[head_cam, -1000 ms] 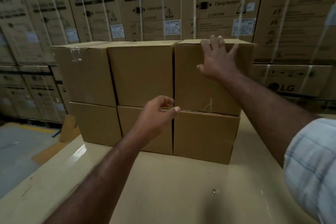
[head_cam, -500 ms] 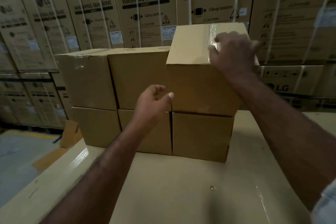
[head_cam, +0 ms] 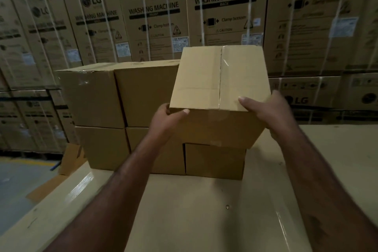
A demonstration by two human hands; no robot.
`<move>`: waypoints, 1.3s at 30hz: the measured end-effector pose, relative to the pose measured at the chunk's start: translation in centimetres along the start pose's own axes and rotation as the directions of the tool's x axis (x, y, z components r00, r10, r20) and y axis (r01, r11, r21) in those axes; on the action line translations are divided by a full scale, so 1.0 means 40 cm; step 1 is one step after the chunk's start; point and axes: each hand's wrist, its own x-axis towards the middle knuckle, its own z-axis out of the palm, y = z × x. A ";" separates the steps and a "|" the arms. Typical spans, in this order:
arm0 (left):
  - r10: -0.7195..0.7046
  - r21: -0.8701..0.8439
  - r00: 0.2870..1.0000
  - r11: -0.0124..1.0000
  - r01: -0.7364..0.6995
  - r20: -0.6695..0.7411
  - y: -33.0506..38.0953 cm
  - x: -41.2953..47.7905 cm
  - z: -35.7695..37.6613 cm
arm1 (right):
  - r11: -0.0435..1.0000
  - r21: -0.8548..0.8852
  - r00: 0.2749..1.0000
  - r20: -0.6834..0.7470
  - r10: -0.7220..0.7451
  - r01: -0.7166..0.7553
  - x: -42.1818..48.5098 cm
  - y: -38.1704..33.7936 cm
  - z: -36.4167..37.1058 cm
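A person's two hands gripped a plain brown cardboard box at the right end of a two-high stack of similar boxes. The left hand clasped its near left corner and the right hand its near right corner. Both thumbs lay on the taped top and the fingers curled round the sides. The hands were set wide apart, likely to steady a bulky load from both sides.

The box was tipped toward the viewer, its near bottom edge jutting past the lower box beneath (whether its far edge rested there could not be seen). Its left side stood close to the neighbouring top box, leaving little room that way. Open room lay toward the viewer, over the pale, shiny surface bearing the stack, and to the right. Tall washing-machine cartons walled off the back.
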 end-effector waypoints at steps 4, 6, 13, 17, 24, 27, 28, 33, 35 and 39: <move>-0.105 0.118 0.976 0.989 0.083 0.189 0.007 -0.039 -0.063 | 0.990 0.134 0.990 0.134 0.033 -0.051 -0.051 0.058 -0.045; -0.101 0.078 0.974 0.993 0.086 0.201 0.000 -0.051 -0.072 | 0.977 0.170 0.975 0.202 0.094 -0.129 -0.072 0.089 -0.055; -0.131 0.074 0.984 0.990 0.123 0.122 -0.080 -0.100 -0.036 | 0.953 0.241 0.948 0.301 0.105 -0.182 -0.193 0.148 -0.040; -0.110 -0.027 0.988 0.993 0.113 0.105 -0.127 -0.155 -0.047 | 0.958 0.204 0.927 0.356 0.119 -0.201 -0.268 0.197 -0.044; -0.180 -0.052 0.983 0.982 0.181 0.030 -0.224 -0.272 -0.077 | 0.951 0.116 0.870 0.448 0.207 -0.285 -0.378 0.279 -0.032; -0.211 -0.055 0.977 0.976 0.212 0.022 -0.230 -0.293 -0.084 | 0.950 0.158 0.886 0.427 0.182 -0.271 -0.398 0.275 -0.031; -0.219 -0.046 0.976 0.975 0.219 0.017 -0.227 -0.296 -0.085 | 0.953 0.166 0.897 0.410 0.166 -0.252 -0.399 0.273 -0.031; -0.198 0.075 0.979 0.977 0.200 -0.042 -0.245 -0.288 -0.087 | 0.982 0.151 0.948 0.311 0.065 -0.117 -0.400 0.252 -0.034; -0.194 0.122 0.979 0.972 0.200 -0.061 -0.262 -0.288 -0.081 | 0.988 0.104 0.959 0.271 0.084 -0.116 -0.400 0.249 -0.027; -0.164 0.207 0.985 0.963 0.172 -0.053 -0.302 -0.301 -0.065 | 0.977 -0.211 0.943 0.316 0.106 -0.039 -0.414 0.262 -0.009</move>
